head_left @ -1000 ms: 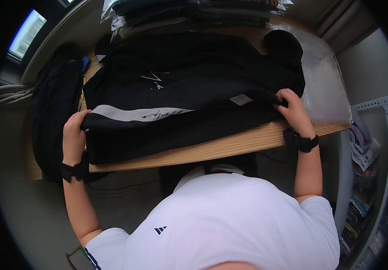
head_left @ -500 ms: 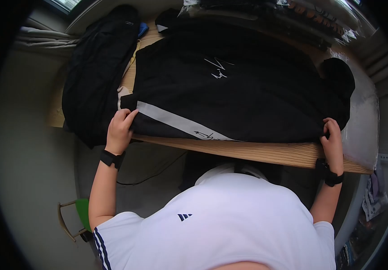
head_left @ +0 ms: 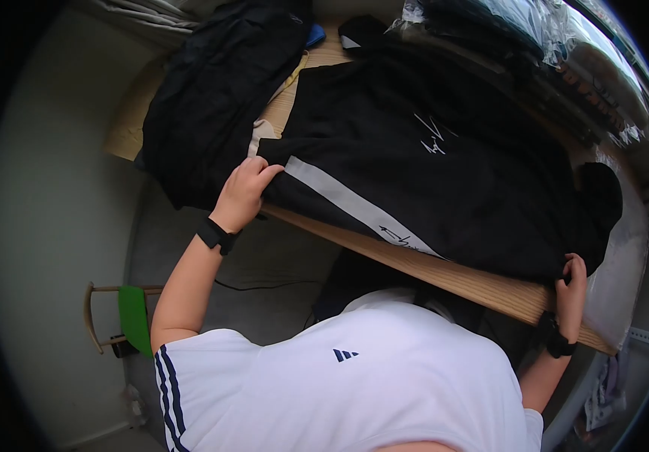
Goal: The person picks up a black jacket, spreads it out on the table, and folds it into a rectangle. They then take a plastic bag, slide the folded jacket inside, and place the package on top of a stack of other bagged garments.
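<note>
A black long-sleeved top [head_left: 384, 113] lies spread along the table, white scribbled lettering on its body. Down its near sleeve runs a grey stripe [head_left: 339, 196] with black writing. My left hand [head_left: 243, 192] pinches the sleeve at its left end, beside the start of the stripe. At the near right corner, my right hand [head_left: 572, 285] has its fingers curled on the black cloth by the table edge; its fingertips are partly hidden. Each wrist wears a black band.
Another dark garment [head_left: 215, 113] hangs over the table's left end. Plastic-wrapped clothes [head_left: 588, 83] are stacked at the back right. A clear plastic sheet [head_left: 626, 248] covers the right end of the wooden table [head_left: 445, 275]. A green-seated chair [head_left: 134, 316] stands at lower left.
The view has turned, so the table and top now slant down to the right. Both hands keep their places on the cloth.
</note>
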`<state>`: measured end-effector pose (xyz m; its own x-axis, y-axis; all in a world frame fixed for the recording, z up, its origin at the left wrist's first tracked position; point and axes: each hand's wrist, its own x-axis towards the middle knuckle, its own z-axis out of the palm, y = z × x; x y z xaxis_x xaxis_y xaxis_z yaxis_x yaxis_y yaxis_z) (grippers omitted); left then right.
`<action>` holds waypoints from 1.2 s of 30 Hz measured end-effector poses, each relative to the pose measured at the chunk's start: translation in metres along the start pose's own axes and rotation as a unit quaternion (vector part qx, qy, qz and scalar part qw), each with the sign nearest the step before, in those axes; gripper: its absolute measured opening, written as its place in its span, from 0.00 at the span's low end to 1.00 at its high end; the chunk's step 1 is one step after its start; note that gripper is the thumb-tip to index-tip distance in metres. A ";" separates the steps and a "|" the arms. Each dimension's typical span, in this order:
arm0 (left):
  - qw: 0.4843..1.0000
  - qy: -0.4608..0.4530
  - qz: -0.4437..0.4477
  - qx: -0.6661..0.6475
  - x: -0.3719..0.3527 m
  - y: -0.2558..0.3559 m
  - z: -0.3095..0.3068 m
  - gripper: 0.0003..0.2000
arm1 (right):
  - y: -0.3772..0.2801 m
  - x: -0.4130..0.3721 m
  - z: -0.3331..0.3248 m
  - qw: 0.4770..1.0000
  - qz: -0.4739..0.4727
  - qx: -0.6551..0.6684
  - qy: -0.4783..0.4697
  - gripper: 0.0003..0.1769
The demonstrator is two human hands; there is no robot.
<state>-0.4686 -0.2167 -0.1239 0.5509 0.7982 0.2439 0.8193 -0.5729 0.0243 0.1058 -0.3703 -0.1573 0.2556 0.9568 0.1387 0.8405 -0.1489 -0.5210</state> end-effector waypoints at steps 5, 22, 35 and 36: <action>0.996 -0.030 -0.073 -0.039 -0.011 0.006 -0.004 0.30 | -0.006 0.000 -0.003 0.999 0.037 -0.014 -0.021 0.14; 0.945 -0.266 0.143 -0.124 0.104 0.129 -0.014 0.35 | -0.145 0.014 0.074 0.950 -0.172 -0.242 -0.092 0.31; 0.942 -0.326 0.066 -0.034 0.091 0.059 0.028 0.42 | -0.042 -0.034 0.021 0.978 0.045 -0.191 -0.072 0.29; 0.940 -0.333 0.071 -0.033 0.086 0.061 0.024 0.42 | -0.044 -0.037 0.018 0.976 0.051 -0.193 -0.083 0.29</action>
<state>-0.3676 -0.1790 -0.1247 0.6488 0.6402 -0.4114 0.7308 -0.6748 0.1024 0.0503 -0.3943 -0.1545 0.2943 0.9543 -0.0519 0.9401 -0.2988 -0.1643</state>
